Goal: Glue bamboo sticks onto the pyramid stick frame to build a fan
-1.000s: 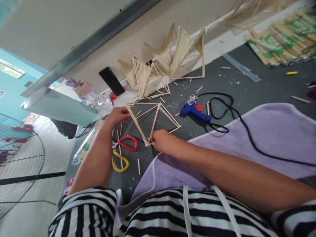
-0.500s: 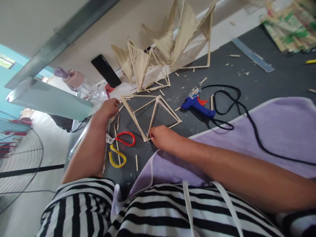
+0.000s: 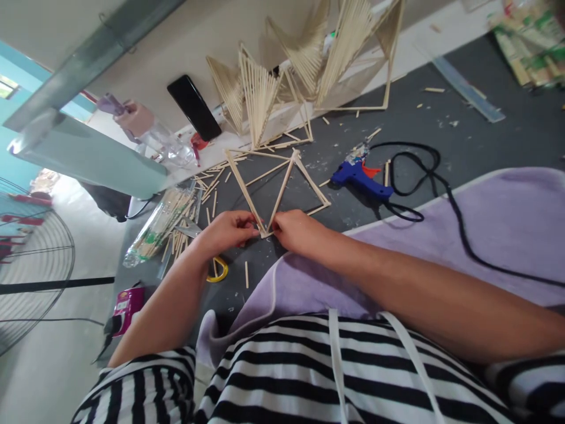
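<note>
A frame of thin wooden sticks (image 3: 246, 194) stands on the dark table in front of me, its sticks meeting at a near corner. My right hand (image 3: 290, 229) pinches that corner from the right. From the left, my left hand (image 3: 232, 228) has its curled fingertips at the same corner; whether they grip a stick is hard to see. Beneath my left wrist lie scissors (image 3: 224, 272), with the yellow handle loop and part of the blade showing and the rest covered. To the right of the frame rests a blue hot glue gun (image 3: 364, 181) with an orange trigger.
Stick models (image 3: 258, 106) stand along the wall beside a black phone (image 3: 194, 107). Loose sticks and a plastic bag of sticks (image 3: 152, 229) lie left. A purple cloth (image 3: 494, 218) covers the near right, crossed by the glue gun's black cord (image 3: 461, 224). A ruler (image 3: 468, 88) lies farther back.
My left hand has come from the frame's far left corner to its near corner, now covering the scissors' red handle. My right hand stays at the near corner.
</note>
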Tool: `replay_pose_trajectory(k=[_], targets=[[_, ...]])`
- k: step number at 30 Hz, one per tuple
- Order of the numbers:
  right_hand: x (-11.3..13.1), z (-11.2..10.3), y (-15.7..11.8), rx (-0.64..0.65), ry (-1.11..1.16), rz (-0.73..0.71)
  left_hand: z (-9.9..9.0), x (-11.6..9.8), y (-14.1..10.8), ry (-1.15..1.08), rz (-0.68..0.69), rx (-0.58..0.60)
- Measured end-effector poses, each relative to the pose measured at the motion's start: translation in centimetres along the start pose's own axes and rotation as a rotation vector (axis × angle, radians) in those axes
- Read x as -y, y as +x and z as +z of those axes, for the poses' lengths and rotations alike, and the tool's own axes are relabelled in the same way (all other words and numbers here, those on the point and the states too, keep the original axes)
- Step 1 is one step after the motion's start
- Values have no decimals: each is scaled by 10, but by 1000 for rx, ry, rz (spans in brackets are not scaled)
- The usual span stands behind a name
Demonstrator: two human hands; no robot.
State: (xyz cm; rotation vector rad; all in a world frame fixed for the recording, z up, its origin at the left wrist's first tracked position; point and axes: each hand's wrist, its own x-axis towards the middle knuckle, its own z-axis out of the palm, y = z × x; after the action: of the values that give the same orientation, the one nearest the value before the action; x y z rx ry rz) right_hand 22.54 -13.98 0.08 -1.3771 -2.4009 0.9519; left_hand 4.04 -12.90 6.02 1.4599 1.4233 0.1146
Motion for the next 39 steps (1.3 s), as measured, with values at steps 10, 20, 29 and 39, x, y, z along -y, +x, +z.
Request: replay_pose_trajectory(k=[10,20,29,39], targets=[[3,-3,0,-8,6,1,-3,3,15,64,-70,144],[0,1,0,-49,51,-42,-3,7,20,72,-51,184],[2,0,-2,-61,29,-12,-1,9,15,70,-33,186],[-8,3,5,-108,108,-28,-4,6,23,66,-37,171]])
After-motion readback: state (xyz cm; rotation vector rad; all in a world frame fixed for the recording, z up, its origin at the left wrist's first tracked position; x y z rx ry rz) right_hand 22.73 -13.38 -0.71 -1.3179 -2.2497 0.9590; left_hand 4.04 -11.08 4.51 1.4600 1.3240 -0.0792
